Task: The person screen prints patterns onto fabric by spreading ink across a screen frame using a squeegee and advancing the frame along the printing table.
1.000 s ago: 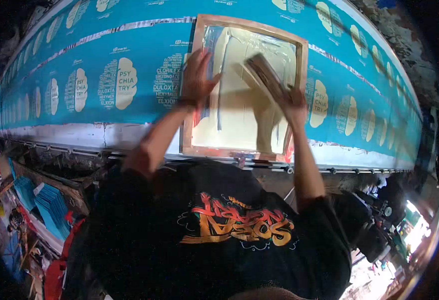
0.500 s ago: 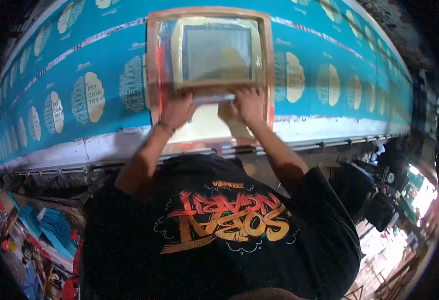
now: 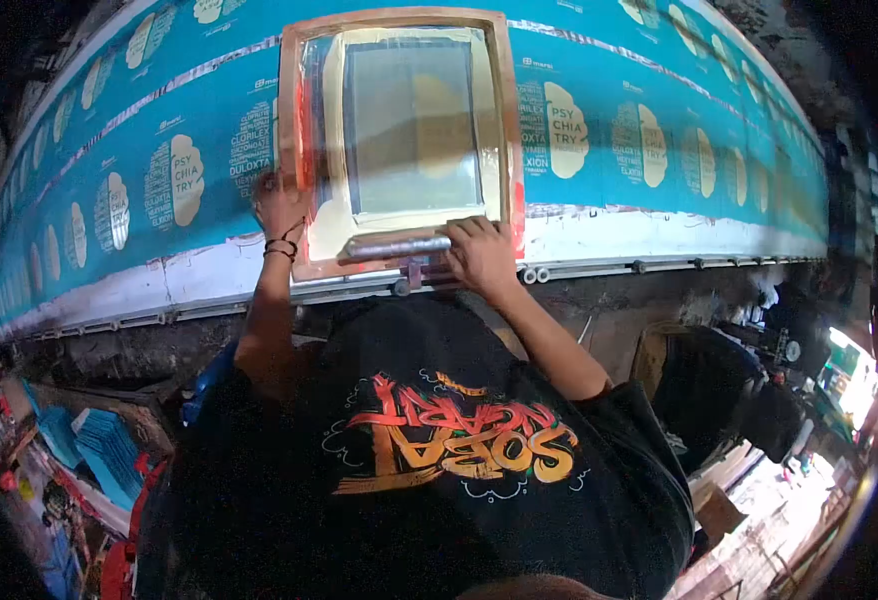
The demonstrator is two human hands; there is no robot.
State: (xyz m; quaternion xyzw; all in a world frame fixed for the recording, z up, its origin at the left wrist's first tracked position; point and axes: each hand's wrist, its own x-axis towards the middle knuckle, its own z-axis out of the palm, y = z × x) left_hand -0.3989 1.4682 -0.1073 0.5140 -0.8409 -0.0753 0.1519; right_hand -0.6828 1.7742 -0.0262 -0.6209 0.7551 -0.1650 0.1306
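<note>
A wooden-framed printing screen (image 3: pixel 507 120) lies over the teal printed sheets, its mesh taped around a rectangular window. My right hand (image 3: pixel 479 250) grips one end of a squeegee (image 3: pixel 399 247) with a silvery, worn handle. The squeegee sits crosswise at the screen's near end, its left end free. At the left side bar of the frame is my left hand (image 3: pixel 281 207), with dark bands on the wrist. Its fingers are curled at the bar, slightly blurred. Red tape shows along parts of the frame's sides.
Rows of teal sheets (image 3: pixel 221 165) with cream brain shapes and lettering run along the long table on both sides. A rail (image 3: pixel 679 264) follows the table's near edge. Stacked teal pieces (image 3: pixel 109 455) lie at lower left. Dark objects (image 3: pixel 704 385) stand at right.
My left hand has left the squeegee and moved to the frame's left side. My right hand has drawn the squeegee nearer. The screen appears slightly further left in view.
</note>
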